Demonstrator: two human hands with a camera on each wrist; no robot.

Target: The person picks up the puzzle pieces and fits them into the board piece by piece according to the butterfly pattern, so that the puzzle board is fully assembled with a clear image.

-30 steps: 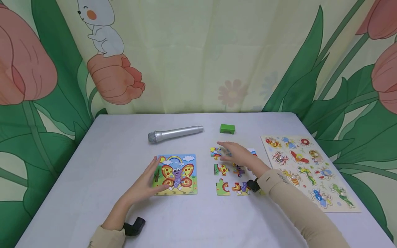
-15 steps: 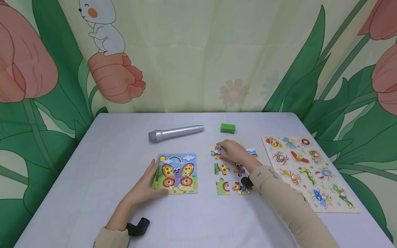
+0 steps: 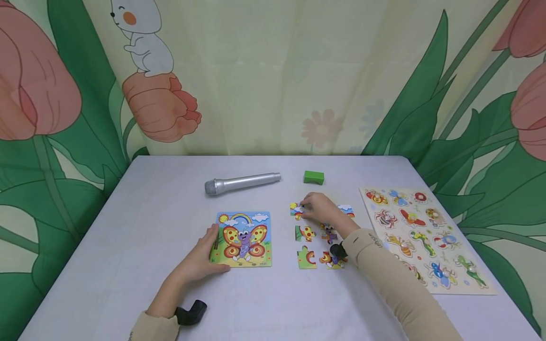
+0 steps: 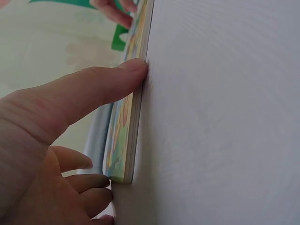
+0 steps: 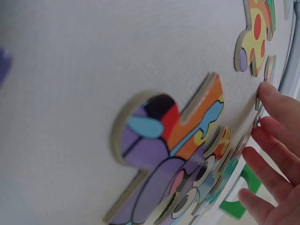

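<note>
A square butterfly picture board (image 3: 245, 239) lies flat left of the table's middle. My left hand (image 3: 197, 255) is at its near left corner, thumb along the near edge; in the left wrist view the thumb (image 4: 108, 84) touches that edge and the fingertips reach the corner. To the right, loose jigsaw pieces lie in rows. My right hand (image 3: 322, 208) is over the back row, finger and thumb closed at a jigsaw piece beside the sun piece (image 3: 294, 210); the hand mostly hides it. The purple butterfly-face piece (image 5: 161, 126) lies nearer the right wrist.
A silver toy microphone (image 3: 243, 183) and a green block (image 3: 313, 177) lie toward the back. At the right is a board of insect pictures (image 3: 422, 237). Other jigsaw pieces (image 3: 306, 258) lie in front of and beneath the right forearm. A printed curtain hangs behind the table.
My right hand's fingers, spread a second ago, have drawn together at the back-row piece. The left hand has shifted slightly, its thumb moving off the picture to the board's near edge.
</note>
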